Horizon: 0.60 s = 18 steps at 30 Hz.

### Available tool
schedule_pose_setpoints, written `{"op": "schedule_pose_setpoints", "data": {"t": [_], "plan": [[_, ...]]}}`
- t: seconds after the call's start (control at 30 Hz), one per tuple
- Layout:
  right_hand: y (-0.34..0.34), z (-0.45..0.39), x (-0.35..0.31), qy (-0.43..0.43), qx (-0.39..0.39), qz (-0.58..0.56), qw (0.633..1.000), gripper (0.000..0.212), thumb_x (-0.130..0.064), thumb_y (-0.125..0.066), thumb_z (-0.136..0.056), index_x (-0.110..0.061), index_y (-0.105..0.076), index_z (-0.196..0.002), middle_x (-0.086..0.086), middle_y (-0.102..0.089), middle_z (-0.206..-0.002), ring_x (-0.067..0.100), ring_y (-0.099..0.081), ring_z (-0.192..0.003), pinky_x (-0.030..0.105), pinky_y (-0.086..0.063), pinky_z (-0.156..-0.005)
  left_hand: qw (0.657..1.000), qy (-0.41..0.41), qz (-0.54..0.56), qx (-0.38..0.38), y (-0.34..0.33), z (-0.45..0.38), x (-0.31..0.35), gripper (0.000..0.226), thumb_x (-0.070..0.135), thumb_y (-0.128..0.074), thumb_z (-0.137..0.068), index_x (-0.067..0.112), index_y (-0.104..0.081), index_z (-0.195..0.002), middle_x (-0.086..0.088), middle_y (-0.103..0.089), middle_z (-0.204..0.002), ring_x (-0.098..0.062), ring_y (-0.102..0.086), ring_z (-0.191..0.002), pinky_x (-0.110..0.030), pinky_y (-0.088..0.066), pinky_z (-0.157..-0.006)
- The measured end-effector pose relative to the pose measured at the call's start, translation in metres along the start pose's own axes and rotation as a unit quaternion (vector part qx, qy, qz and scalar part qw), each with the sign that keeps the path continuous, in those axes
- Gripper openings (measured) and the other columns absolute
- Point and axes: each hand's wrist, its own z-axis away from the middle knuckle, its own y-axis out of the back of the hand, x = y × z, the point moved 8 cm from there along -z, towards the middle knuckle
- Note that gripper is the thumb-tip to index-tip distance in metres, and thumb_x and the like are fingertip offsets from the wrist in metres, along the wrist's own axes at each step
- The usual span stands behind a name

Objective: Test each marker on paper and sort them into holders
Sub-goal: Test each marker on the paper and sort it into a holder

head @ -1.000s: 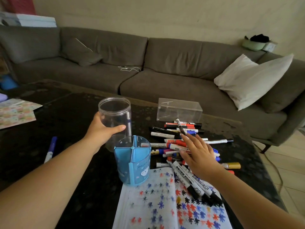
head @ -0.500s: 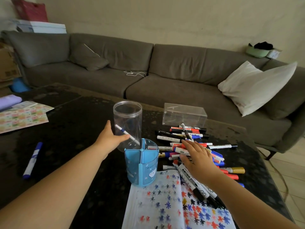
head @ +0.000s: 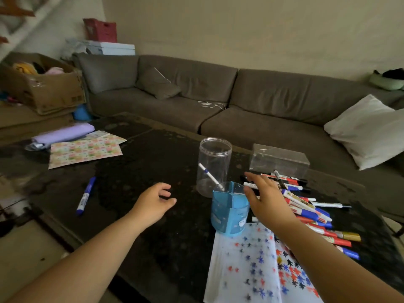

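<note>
Bare forearms, hands (head: 153, 202); no sleeves visible.

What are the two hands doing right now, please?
Left hand: open, loosely curled, holding nothing.
Right hand: open over the marker pile, gripping nothing visible.

Between the left hand (head: 153, 201) and the right hand (head: 265, 202) stands a clear jar (head: 213, 166) of smooth, glossy plastic. Just nearer, a blue holder (head: 229, 212) looks like matt plastic. Beyond the right hand, the clear box (head: 279, 159) is glossy, transparent plastic. The markers (head: 306, 206) under and right of that hand have smooth plastic barrels with a slight shine; one has a metallic-looking gold cap (head: 352, 236). Below the right forearm lies matt white paper (head: 240, 270) stained with ink marks. The desk (head: 140, 171) is dark, mottled and faintly glossy. Far beyond both hands, the sofa (head: 240, 106) is matt grey cloth.
</note>
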Motion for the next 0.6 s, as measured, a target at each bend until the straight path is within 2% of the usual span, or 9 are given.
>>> {"op": "schedule_pose_setpoints", "data": {"t": [0.13, 0.23, 0.33, 0.43, 0.5, 0.53, 0.6], "plan": [[-0.026, 0.002, -0.049, 0.054, -0.013, -0.03, 0.998, 0.043, -0.028, -0.047, -0.097, -0.023, -0.041, -0.14, -0.001, -0.045, -0.139, 0.015, -0.042, -0.127, 0.027, -0.035, -0.103, 1.0, 0.0, -0.01, 0.015, 0.031, 0.018, -0.02, 0.041, 0.021, -0.065, -0.086, 0.02, -0.052, -0.125, 0.005, -0.06, -0.11, -0.008, -0.061, -0.092, -0.02, -0.047, -0.076], [-0.044, 0.001, -0.065, 0.052, -0.039, -0.019, 0.998, 0.044, -0.026, -0.05, -0.096, -0.024, -0.041, -0.14, -0.001, -0.043, -0.14, 0.017, -0.04, -0.129, 0.032, -0.036, -0.107, 1.0, 0.003, -0.015, 0.02, 0.045, 0.021, -0.032, 0.042, 0.021, -0.064, -0.087, 0.02, -0.051, -0.126, 0.003, -0.06, -0.109, -0.01, -0.061, -0.093, -0.024, -0.048, -0.082], [-0.036, -0.012, -0.064, 0.052, -0.016, -0.003, 0.998, 0.049, -0.022, -0.052, -0.095, -0.021, -0.037, -0.142, 0.002, -0.042, -0.142, 0.02, -0.042, -0.128, 0.034, -0.036, -0.108, 1.0, -0.007, -0.019, 0.019, 0.043, 0.011, -0.03, 0.043, 0.02, -0.065, -0.087, 0.021, -0.05, -0.127, 0.004, -0.059, -0.112, -0.01, -0.061, -0.093, -0.024, -0.049, -0.081], [-0.019, -0.039, -0.057, 0.05, 0.002, 0.038, 0.998, 0.056, -0.023, -0.052, -0.095, -0.017, -0.03, -0.146, 0.005, -0.035, -0.148, 0.024, -0.037, -0.133, 0.036, -0.031, -0.112, 0.999, -0.024, -0.032, 0.029, 0.035, -0.008, -0.02, 0.044, 0.021, -0.065, -0.086, 0.022, -0.049, -0.127, 0.004, -0.056, -0.116, -0.011, -0.059, -0.1, -0.027, -0.05, -0.086], [-0.01, -0.06, -0.054, 0.057, 0.012, 0.059, 0.997, 0.058, -0.023, -0.052, -0.095, -0.016, -0.029, -0.147, 0.007, -0.034, -0.149, 0.026, -0.036, -0.133, 0.037, -0.029, -0.112, 0.986, -0.027, -0.121, 0.109, 0.053, -0.018, -0.021, 0.043, 0.023, -0.064, -0.086, 0.02, -0.049, -0.126, 0.0, -0.053, -0.123, -0.017, -0.054, -0.112, -0.032, -0.049, -0.091], [-0.006, -0.067, -0.055, 0.061, 0.018, 0.064, 0.996, 0.058, -0.023, -0.053, -0.094, -0.016, -0.029, -0.147, 0.008, -0.035, -0.148, 0.027, -0.036, -0.133, 0.037, -0.028, -0.112, 0.967, -0.017, -0.188, 0.169, 0.07, -0.02, -0.028, 0.043, 0.025, -0.063, -0.086, 0.019, -0.048, -0.126, -0.003, -0.049, -0.127, -0.021, -0.05, -0.117, -0.034, -0.047, -0.093], [-0.003, -0.073, -0.06, 0.071, 0.034, 0.066, 0.995, 0.056, -0.023, -0.054, -0.093, -0.017, -0.032, -0.145, 0.009, -0.038, -0.146, 0.029, -0.037, -0.131, 0.039, -0.029, -0.11, 0.928, 0.055, -0.269, 0.253, 0.113, -0.02, -0.063, 0.049, 0.028, -0.062, -0.085, 0.016, -0.043, -0.129, -0.01, -0.041, -0.134, -0.029, -0.041, -0.123, -0.041, -0.04, -0.097]]}}
